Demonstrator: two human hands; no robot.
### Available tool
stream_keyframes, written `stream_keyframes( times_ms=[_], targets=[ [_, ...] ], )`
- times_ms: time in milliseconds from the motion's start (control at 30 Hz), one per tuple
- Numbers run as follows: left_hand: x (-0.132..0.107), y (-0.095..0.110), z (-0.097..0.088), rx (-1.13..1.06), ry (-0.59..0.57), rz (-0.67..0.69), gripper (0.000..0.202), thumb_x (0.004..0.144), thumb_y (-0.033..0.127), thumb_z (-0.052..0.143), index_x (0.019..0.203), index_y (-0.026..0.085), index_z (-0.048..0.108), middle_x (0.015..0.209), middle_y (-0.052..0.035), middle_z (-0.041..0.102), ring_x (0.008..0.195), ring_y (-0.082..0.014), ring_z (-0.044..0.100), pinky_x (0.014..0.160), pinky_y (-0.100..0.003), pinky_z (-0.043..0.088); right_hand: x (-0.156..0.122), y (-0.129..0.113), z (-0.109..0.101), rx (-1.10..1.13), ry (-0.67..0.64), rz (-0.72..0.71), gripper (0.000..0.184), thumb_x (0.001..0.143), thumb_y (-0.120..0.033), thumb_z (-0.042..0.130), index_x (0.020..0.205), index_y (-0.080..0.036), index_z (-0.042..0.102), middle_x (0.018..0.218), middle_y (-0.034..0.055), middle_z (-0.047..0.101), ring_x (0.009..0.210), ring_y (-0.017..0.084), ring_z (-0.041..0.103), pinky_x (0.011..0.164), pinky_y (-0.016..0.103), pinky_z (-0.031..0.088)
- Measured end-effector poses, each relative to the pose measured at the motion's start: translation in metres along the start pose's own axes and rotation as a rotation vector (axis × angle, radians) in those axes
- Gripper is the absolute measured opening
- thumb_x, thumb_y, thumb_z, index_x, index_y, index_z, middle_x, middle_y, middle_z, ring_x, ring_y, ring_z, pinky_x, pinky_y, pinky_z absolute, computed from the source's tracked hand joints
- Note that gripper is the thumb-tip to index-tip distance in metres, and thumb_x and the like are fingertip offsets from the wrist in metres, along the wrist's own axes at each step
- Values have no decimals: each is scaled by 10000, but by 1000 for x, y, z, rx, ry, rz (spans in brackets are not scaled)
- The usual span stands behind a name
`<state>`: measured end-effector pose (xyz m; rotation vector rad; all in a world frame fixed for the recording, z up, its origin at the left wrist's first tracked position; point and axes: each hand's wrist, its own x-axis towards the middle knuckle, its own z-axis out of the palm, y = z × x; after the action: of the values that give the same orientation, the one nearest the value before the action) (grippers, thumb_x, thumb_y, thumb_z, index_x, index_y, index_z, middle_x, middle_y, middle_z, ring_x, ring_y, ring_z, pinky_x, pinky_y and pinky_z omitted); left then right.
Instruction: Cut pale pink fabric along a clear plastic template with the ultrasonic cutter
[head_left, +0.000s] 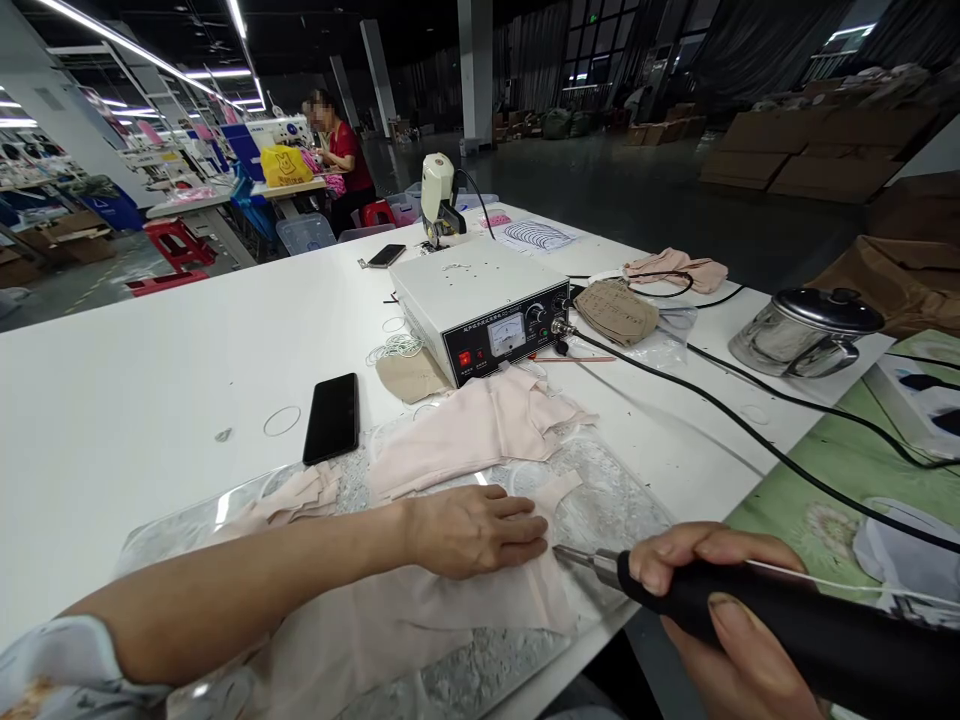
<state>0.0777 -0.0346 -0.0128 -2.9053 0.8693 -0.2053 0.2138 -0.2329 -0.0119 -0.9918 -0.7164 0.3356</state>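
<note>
My left hand (476,532) lies flat, palm down, on a pale pink fabric piece (420,605), its fingers pointing right. In my right hand (739,548) is the black handle of an ultrasonic cutter (810,635). Its metal tip touches or hovers just over the fabric, right beside my left fingertips. Beneath the cloth is a clear plate (517,650) with a mottled grey look. A stack of pink fabric pieces (480,420) lies beyond my left hand, and smaller pink pieces (292,500) lie to the left.
A white control box (480,290) stands behind the fabric, its black cable (690,385) running right. Around it are a phone (331,418), a second phone (386,256), a lidded glass mug (806,335) and brown patterns (615,312). A co-worker (345,160) sits at a sewing machine.
</note>
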Motion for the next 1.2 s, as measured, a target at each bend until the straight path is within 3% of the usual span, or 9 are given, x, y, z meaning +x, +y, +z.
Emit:
stream_keyframes(
  times_ms=[200,733,1200],
  targets=[
    [0,0,-1,-7,-16,-7,295,1023,155,387,1209,81,604,1259,-130,619,1118,-236,587,816,-302,461,6,5,4,11,-49,-18,65,857,-254,606,921,-239,604,764,19,618,586,145,589,568,334,565],
    [-1,1,2,-11,24,-8,250,1004,157,424,1169,102,604,1221,-159,623,1119,-237,594,799,-309,481,11,5,2,-73,-116,-48,69,866,-249,629,885,-223,569,753,17,621,566,144,601,546,349,571],
    [-6,10,0,-42,25,-26,272,1006,151,410,1175,128,621,1277,-146,606,1121,-212,588,846,-301,489,2,-1,4,6,-75,6,91,853,-281,631,897,-225,574,723,12,610,540,141,590,526,334,562]
  ],
)
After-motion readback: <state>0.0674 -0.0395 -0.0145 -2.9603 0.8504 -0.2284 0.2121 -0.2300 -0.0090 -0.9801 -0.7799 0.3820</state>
